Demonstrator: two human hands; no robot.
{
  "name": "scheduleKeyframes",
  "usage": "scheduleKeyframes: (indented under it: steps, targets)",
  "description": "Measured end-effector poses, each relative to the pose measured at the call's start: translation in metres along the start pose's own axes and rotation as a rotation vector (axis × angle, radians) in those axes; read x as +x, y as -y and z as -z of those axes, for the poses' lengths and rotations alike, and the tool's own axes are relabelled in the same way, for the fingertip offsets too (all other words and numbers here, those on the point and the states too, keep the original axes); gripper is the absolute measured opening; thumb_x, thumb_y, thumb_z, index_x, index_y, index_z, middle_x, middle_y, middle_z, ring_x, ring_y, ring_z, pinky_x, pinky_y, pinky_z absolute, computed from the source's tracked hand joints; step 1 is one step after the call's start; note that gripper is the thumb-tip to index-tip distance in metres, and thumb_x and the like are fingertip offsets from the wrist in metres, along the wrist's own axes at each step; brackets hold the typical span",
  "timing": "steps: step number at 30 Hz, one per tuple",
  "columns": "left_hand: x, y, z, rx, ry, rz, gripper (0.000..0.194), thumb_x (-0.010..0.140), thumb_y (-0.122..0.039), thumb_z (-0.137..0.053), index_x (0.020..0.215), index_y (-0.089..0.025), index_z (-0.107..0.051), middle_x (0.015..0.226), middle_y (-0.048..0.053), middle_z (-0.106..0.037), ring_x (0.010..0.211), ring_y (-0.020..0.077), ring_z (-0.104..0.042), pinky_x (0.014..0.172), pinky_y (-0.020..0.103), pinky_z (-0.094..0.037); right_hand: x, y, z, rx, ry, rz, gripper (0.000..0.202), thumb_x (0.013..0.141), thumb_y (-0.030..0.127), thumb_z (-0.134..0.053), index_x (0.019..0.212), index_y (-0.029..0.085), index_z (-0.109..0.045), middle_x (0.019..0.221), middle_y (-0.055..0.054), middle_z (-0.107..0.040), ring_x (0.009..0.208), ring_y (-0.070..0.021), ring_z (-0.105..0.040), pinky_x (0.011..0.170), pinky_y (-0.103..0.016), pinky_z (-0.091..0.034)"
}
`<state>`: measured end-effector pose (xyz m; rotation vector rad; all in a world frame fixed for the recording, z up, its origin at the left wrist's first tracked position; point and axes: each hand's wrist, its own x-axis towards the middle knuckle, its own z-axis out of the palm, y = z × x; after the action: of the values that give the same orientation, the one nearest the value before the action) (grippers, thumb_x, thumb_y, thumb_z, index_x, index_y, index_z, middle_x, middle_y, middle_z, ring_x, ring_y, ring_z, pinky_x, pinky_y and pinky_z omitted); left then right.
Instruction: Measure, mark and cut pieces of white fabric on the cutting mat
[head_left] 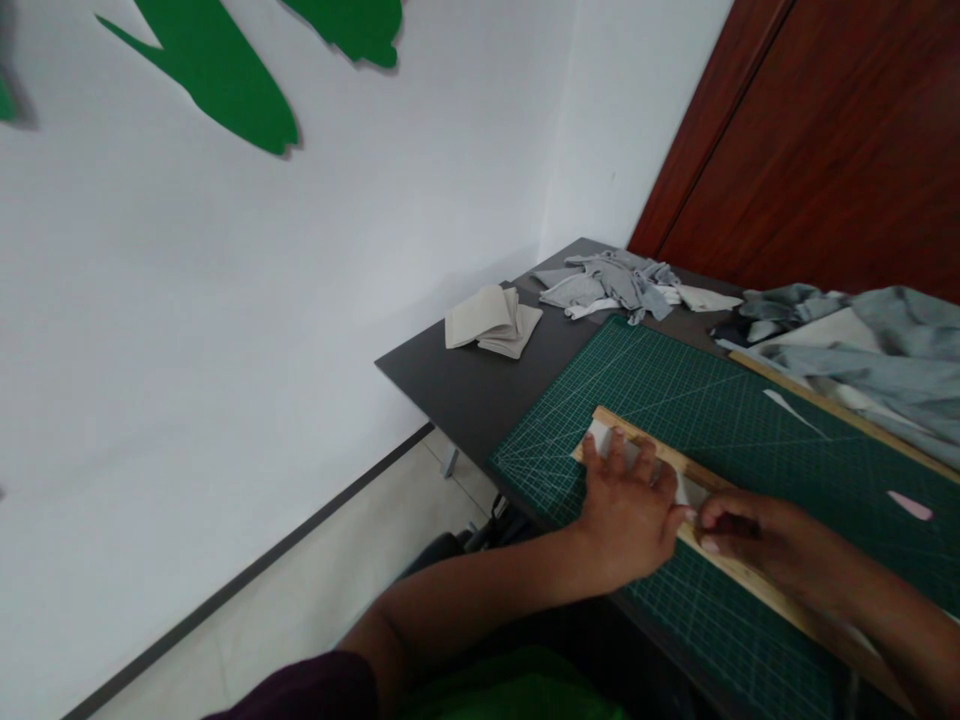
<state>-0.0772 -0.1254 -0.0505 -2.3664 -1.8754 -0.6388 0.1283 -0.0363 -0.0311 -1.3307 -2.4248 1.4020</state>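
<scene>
My left hand (626,510) lies palm down with its fingers spread, pressing on a strip of white cloth (691,492). The cloth lies lengthwise along pale wooden strips (757,582), with wood showing on both its long sides. Beside the left thumb, my right hand (757,535) has its fingers curled into a pinch at the cloth's edge. What sits between those fingertips is hidden. Under the wood and both hands spreads a green cutting mat (675,370) with a printed grid.
Folded beige cloth pieces (495,320) rest on the dark table (442,375) at the far left. Behind the mat are crumpled grey cloths (615,285) and a larger fabric heap (870,340). A wooden stick (840,410), a white scrap (787,405) and a pink piece (910,505) lie at the right.
</scene>
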Motion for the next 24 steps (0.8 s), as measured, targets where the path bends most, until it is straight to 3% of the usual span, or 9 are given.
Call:
scheduleKeyframes:
  steps: [5,11,18,24]
  targets:
    - [0.000,0.000,-0.001,-0.013,0.014,-0.002,0.055,0.107,-0.050,-0.034,0.143,-0.016,-0.058,0.159,0.016,-0.048,0.147,0.0468,-0.037,0.116,0.076,-0.029,-0.003,-0.005,-0.002,-0.041,0.027,0.047,0.028,0.083,0.049,-0.072,0.080,0.022,-0.071,0.079,-0.004,-0.067,0.075,-0.0216,-0.061,0.067,-0.029,-0.047]
    - [0.000,-0.002,-0.002,-0.007,0.009,0.007,0.054,0.106,-0.049,-0.037,0.144,-0.016,-0.057,0.159,0.017,-0.047,0.147,0.0478,-0.038,0.116,0.076,-0.029,-0.009,-0.001,-0.013,0.003,-0.096,0.060,0.028,0.082,0.049,-0.073,0.077,0.022,-0.067,0.078,-0.003,-0.067,0.075,-0.0209,-0.061,0.066,-0.028,-0.047]
    - [0.000,-0.003,-0.005,0.001,0.007,0.024,0.056,0.106,-0.050,-0.038,0.146,-0.017,-0.057,0.160,0.016,-0.046,0.147,0.0491,-0.037,0.115,0.077,-0.030,-0.006,0.000,-0.009,0.038,-0.048,0.078,0.030,0.080,0.051,-0.075,0.079,0.022,-0.071,0.084,-0.005,-0.071,0.080,-0.0239,-0.063,0.072,-0.032,-0.050]
    - [0.000,-0.004,-0.002,0.009,0.027,0.037,0.056,0.107,-0.052,-0.035,0.147,-0.018,-0.057,0.161,0.014,-0.047,0.148,0.0490,-0.036,0.116,0.076,-0.030,-0.002,0.001,-0.008,-0.036,-0.068,0.072,0.029,0.076,0.051,-0.076,0.073,0.022,-0.070,0.073,-0.002,-0.066,0.071,-0.0207,-0.058,0.065,-0.029,-0.045]
